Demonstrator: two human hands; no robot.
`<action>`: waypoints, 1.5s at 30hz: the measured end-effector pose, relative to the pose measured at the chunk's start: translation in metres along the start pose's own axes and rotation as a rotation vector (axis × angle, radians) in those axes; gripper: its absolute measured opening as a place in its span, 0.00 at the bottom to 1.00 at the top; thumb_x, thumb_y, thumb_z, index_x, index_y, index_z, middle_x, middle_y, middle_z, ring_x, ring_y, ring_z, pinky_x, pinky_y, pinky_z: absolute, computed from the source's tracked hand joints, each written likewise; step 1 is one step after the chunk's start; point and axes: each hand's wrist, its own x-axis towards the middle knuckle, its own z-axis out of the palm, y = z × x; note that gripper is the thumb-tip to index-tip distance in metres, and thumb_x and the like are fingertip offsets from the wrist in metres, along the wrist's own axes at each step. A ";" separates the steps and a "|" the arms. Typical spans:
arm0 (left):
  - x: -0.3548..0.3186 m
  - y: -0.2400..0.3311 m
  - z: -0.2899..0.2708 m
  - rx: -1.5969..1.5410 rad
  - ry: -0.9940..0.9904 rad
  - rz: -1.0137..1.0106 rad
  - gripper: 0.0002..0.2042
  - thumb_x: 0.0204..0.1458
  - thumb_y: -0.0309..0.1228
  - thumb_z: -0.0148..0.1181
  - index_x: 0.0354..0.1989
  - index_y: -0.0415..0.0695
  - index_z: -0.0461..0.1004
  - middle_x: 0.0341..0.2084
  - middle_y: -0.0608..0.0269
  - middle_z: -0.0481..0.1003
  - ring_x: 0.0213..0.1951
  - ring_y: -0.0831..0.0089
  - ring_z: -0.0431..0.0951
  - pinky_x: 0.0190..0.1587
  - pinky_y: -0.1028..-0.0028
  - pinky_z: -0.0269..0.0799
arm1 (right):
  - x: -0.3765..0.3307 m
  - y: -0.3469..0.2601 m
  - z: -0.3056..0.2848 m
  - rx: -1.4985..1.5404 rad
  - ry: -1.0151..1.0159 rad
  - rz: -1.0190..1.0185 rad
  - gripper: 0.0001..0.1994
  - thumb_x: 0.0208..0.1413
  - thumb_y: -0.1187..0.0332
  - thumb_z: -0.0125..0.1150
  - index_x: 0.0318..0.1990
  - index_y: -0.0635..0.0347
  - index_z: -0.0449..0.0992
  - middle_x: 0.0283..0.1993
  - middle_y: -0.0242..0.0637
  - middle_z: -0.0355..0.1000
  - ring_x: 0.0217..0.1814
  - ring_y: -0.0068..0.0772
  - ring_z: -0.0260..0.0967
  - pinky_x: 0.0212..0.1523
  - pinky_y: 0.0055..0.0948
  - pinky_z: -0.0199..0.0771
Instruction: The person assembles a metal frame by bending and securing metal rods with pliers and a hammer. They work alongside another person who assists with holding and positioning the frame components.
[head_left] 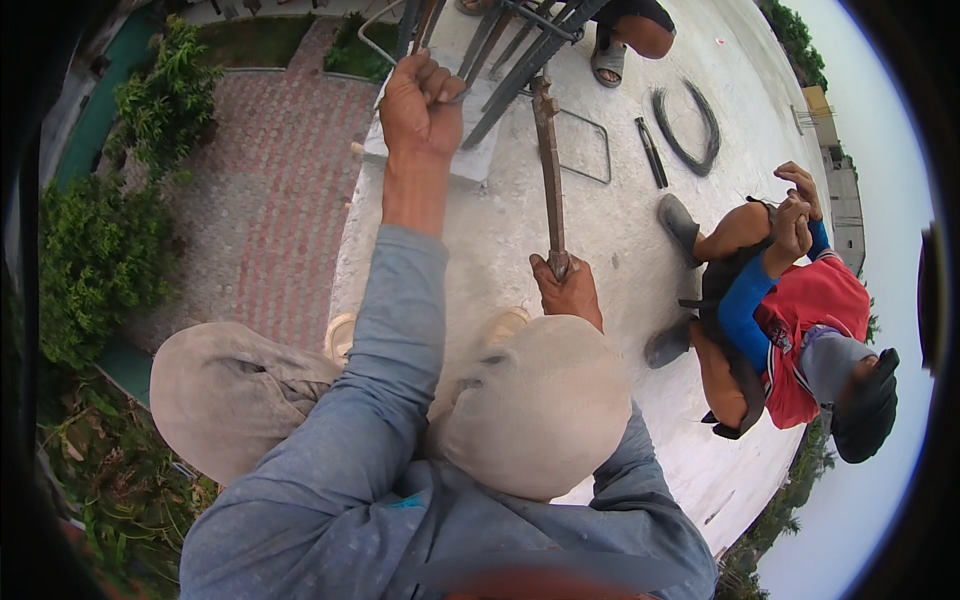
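Observation:
My left hand (pixel 422 112) is closed at the upper middle, beside a cluster of upright steel rebars (pixel 520 65). A thin bent steel stirrup (pixel 372 42) runs into its fingers; the exact grip is partly hidden. My right hand (pixel 570 292) wraps round the lower end of a rusty rebar bending bar (pixel 551 165). The bar points away from me, and its notched head lies close to the rebars. A squarish wire stirrup (pixel 585 145) sits just right of the bar, on the pale concrete.
A coil of black wire (pixel 686 130) and a dark long-handled tool (pixel 650 153) lie on the slab. A co-worker in red (pixel 815 305) squats at the right; another person's sandalled foot (pixel 608 62) is at the top. At left, the slab edge drops to a paved yard (pixel 265 180).

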 end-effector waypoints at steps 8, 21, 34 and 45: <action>0.000 -0.004 0.001 0.015 -0.002 0.029 0.12 0.63 0.20 0.53 0.29 0.47 0.60 0.18 0.75 0.53 0.19 0.83 0.52 0.26 0.77 0.56 | 0.053 0.012 -0.113 -0.370 -0.038 -0.283 0.21 0.63 0.58 0.66 0.28 0.67 0.70 0.19 0.39 0.61 0.23 0.30 0.52 0.27 0.42 0.61; 0.005 -0.009 -0.006 -0.027 -0.068 0.052 0.13 0.63 0.20 0.53 0.28 0.49 0.59 0.19 0.74 0.52 0.18 0.82 0.52 0.25 0.76 0.55 | 0.194 0.042 -0.137 -0.473 -0.183 -0.376 0.21 0.59 0.51 0.69 0.37 0.65 0.77 0.24 0.40 0.72 0.27 0.35 0.68 0.34 0.41 0.69; 0.003 -0.009 -0.001 -0.012 -0.054 0.056 0.13 0.62 0.20 0.53 0.27 0.47 0.60 0.18 0.75 0.52 0.19 0.82 0.52 0.24 0.77 0.55 | 0.136 0.022 -0.144 -0.452 -0.010 -0.554 0.19 0.64 0.54 0.66 0.37 0.65 0.73 0.19 0.45 0.67 0.22 0.39 0.63 0.29 0.43 0.66; -0.003 -0.006 0.005 -0.008 -0.034 0.108 0.15 0.62 0.19 0.53 0.25 0.48 0.58 0.18 0.75 0.52 0.18 0.82 0.51 0.24 0.77 0.55 | 0.119 -0.020 -0.165 -0.750 0.157 -0.367 0.25 0.63 0.46 0.62 0.36 0.66 0.81 0.27 0.54 0.77 0.31 0.60 0.77 0.35 0.50 0.75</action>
